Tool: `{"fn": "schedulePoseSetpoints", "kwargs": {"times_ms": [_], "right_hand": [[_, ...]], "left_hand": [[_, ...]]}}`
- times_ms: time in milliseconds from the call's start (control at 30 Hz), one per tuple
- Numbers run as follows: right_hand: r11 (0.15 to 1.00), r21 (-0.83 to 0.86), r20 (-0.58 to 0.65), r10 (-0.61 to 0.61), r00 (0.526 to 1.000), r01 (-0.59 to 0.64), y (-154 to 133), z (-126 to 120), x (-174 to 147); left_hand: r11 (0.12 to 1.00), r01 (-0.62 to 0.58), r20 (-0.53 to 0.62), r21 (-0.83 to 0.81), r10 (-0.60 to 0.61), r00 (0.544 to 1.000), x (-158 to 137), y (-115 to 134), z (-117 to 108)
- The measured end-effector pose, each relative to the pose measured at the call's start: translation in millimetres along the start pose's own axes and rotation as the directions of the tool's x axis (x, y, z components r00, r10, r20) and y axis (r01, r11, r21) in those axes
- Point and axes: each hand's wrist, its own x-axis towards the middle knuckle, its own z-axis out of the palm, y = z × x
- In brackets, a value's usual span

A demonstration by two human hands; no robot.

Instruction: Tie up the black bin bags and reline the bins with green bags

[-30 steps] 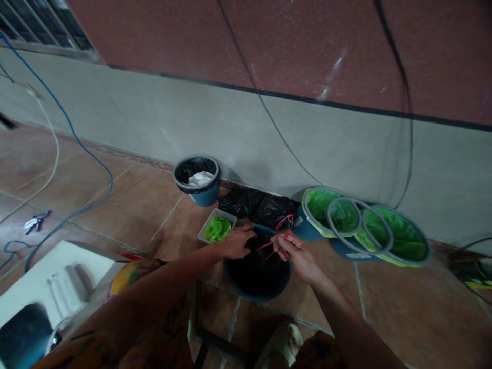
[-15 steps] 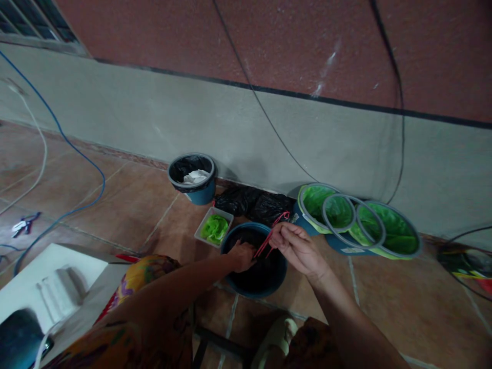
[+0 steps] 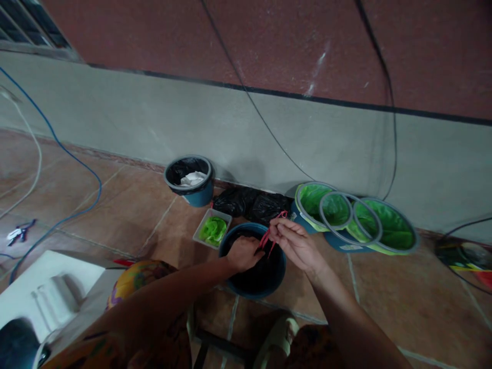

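Observation:
A blue bucket with a dark inside, perhaps a black bag, stands on the floor in front of me. Above it, my right hand pinches thin red drawstrings, whose loose ends stick up past the fingertips. Over the bucket's left part, my left hand is closed at the lower end of the same drawstrings. What the drawstrings join below my left fingers is too dark to make out.
A white tray of bright green plastic sits left of the bucket. Behind lie black plastic bags. A black-lined bin with white paper stands by the wall; green-lined bins with loose grey rings are right. A white table is left.
My left hand has risen slightly and drawn closer to my right hand, its fingers now curled at the red drawstrings. My right hand still pinches them. The view has shifted a little.

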Motion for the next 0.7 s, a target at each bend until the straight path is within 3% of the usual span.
{"fn": "schedulePoseSetpoints", "kwargs": {"times_ms": [167, 300, 433, 533, 700], "right_hand": [[0.999, -0.017, -0.028, -0.038, 0.999, 0.038, -4.6, -2.1, 2.7], [0.995, -0.077, -0.115, -0.067, 0.991, 0.058, -8.8, -9.0, 3.1], [0.994, -0.092, -0.126, -0.070, 0.990, 0.059, -8.5, -10.1, 3.6], [0.996, -0.066, -0.096, -0.062, 0.993, 0.056, -6.0, -4.5, 4.9], [0.997, -0.057, -0.065, -0.049, 0.997, 0.046, -5.1, 4.5, 8.4]], "left_hand": [[0.994, 0.109, -0.028, -0.005, -0.109, 0.994, 1.2, 1.1, 5.1], [0.968, 0.182, -0.058, -0.174, -0.195, 0.979, 8.3, -9.4, -4.6], [0.918, 0.062, -0.038, -0.391, -0.084, 0.996, 8.3, -11.2, -8.5], [0.931, 0.007, -0.046, -0.366, -0.026, 0.999, 5.2, -2.9, -3.4], [0.939, 0.033, -0.026, -0.343, -0.044, 0.999, 7.7, 5.6, 5.1]]}}
